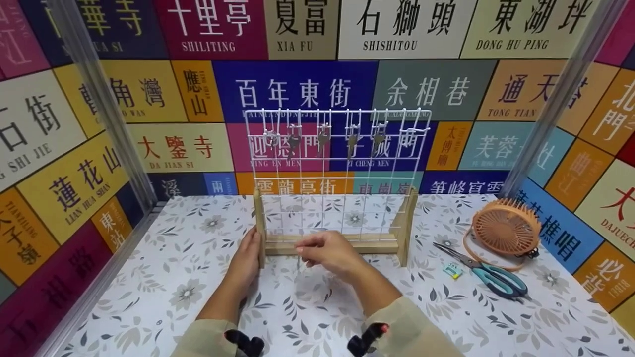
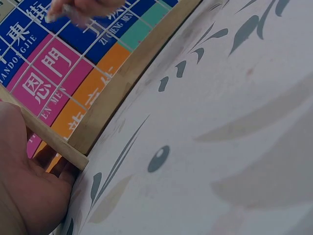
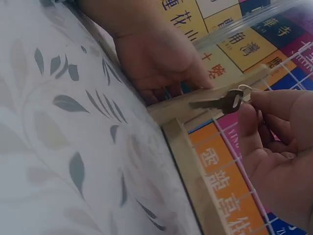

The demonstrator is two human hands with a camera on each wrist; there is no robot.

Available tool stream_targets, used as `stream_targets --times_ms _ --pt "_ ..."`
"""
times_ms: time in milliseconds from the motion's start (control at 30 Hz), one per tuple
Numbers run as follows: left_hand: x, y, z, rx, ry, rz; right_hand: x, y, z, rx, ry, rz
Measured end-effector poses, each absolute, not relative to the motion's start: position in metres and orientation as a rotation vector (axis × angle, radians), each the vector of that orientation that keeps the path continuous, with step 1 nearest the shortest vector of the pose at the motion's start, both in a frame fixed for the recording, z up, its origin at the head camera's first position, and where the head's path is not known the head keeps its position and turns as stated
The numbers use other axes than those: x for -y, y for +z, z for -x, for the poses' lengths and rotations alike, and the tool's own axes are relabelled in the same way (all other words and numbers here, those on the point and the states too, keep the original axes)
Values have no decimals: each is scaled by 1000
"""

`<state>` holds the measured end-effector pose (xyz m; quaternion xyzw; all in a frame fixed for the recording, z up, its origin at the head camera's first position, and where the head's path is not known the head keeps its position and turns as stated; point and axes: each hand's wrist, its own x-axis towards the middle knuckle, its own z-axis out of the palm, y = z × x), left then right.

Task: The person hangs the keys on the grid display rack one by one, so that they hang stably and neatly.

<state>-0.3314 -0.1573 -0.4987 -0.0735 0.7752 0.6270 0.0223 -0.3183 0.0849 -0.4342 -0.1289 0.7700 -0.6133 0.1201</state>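
Observation:
A white wire grid rack stands upright on a wooden base with a wooden post at each side. Several keys hang in a row from hooks near its top. My left hand grips the lower part of the left wooden post, with fingertips behind it. In front of the grid, my right hand pinches a small key by its ring between thumb and forefinger. The key's blade points toward the left post in the right wrist view; in the head view it is barely visible.
To the right lie scissors with teal and dark handles, a small green-and-white packet and an orange fan. A floral cloth covers the table. Sign-patterned panels and clear corner posts surround it.

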Motion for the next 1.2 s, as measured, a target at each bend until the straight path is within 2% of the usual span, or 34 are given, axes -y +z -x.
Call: stream_targets --times_ms 433,867,1200 --pt "157 -497 332 -2379 1922 260 -175 -365 311 -2521 -2044 372" --pt "157 -497 332 -2398 1924 256 -227 -283 282 -2128 -2642 510" --pt "156 -495 332 -2370 1926 264 -251 -242 291 -1845 -2907 503"
